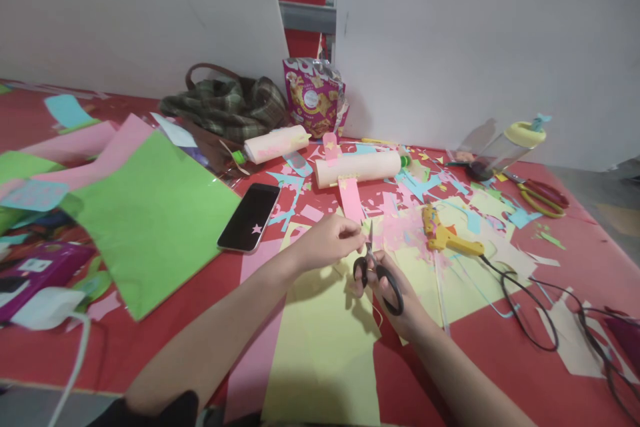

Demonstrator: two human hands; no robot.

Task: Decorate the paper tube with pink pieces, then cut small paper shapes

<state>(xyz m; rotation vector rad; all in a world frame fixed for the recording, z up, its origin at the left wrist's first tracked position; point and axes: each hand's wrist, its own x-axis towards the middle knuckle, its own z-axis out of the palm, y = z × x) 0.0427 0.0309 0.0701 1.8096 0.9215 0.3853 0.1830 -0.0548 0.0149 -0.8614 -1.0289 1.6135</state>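
My right hand (400,297) grips small black-handled scissors (371,247), fingers in the loops and blades pointing up and away from me. Right beside the blades is my left hand (330,239), its fingers closed in a pinch; what they hold is too small to make out. Beneath both hands lies a pale yellow paper sheet (325,347), overlapping a pink sheet (253,347). Just beyond them, a white paper-wrapped roll (365,169) with a green cap lies on its side, with pink strips attached.
A yellow glue gun (453,240) with a black cord rests to the right. Left are a phone (250,217) and green sheets (155,220). Toward the wall stand a snack bag (315,97) and a clear bottle (510,147). Paper scraps and larger scissors (543,197) lie about.
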